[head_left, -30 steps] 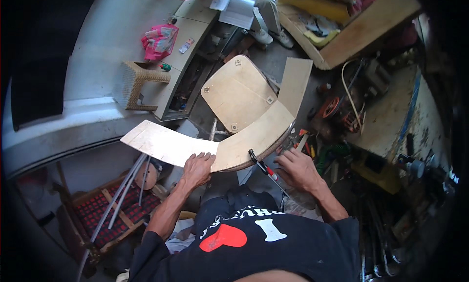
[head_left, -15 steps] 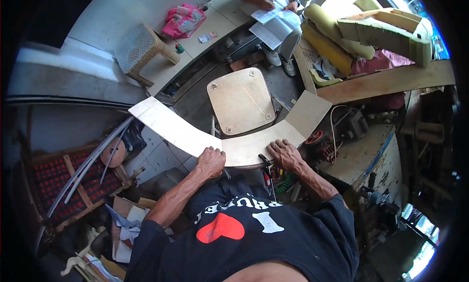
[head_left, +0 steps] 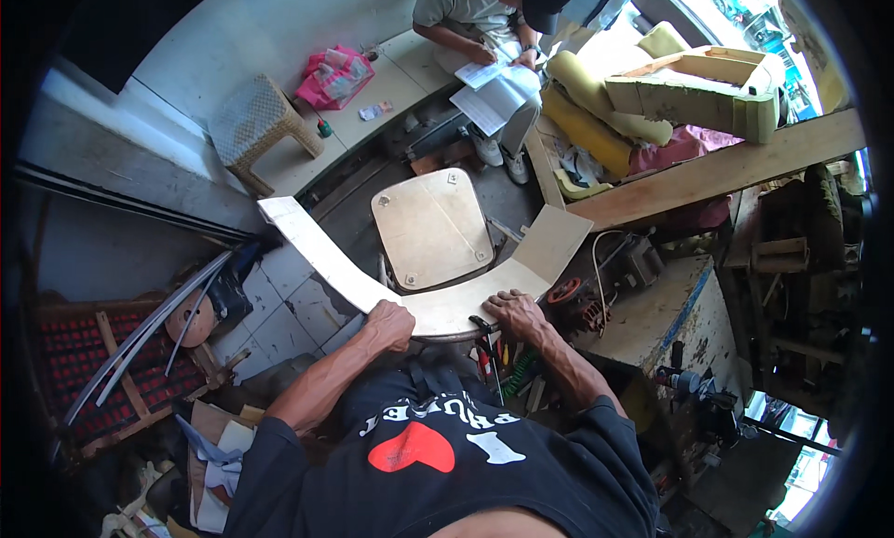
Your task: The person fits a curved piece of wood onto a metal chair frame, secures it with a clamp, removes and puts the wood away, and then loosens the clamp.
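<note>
Head view: left hand (head_left: 389,326) grips the board (head_left: 452,311), right hand (head_left: 518,315) (earlier off) rests atop, grip unclear.

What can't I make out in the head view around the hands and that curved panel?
All in the head view:
- Underside of the curved panel: faces away from the camera.
- Left hand's thumb: hidden by the hand itself.
- Right hand's hold beneath the edge, if any: covered by the panel.
- Writing on the co-worker's papers: too small.
</note>
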Demonstrator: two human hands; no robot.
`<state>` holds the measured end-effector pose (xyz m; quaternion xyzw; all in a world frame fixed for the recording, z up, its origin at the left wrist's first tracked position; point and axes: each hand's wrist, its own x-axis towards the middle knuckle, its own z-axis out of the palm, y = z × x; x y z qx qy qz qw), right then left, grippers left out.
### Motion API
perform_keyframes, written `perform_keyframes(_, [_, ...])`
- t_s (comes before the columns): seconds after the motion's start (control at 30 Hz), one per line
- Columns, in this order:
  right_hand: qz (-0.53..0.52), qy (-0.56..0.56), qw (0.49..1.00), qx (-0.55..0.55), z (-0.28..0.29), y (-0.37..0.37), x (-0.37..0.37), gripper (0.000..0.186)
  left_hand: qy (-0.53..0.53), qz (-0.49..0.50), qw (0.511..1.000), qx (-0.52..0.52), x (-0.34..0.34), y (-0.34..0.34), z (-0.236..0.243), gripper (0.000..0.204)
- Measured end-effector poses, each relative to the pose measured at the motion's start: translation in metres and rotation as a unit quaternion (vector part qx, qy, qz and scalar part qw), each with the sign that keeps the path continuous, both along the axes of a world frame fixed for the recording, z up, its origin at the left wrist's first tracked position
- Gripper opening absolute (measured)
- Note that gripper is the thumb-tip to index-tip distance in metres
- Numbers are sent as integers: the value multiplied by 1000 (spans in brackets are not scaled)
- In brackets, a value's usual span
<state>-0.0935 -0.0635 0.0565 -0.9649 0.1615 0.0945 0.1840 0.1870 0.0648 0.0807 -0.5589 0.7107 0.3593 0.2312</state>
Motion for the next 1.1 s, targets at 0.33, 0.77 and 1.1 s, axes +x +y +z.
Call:
perform_keyframes(0.33, [-68,-27,997,-29,-11,7,2,16,197,177,964,30,-20,-96,-104,54])
perform_keyframes(0.77, [-144,-37,989,13,-14,17,-1,13,264,402,779,403,-53,-119,-217,73])
perform_keyframes(1.1, [-113,26,993,-30,-7,9,5,17,266,347,746,502,-47,-110,-239,71])
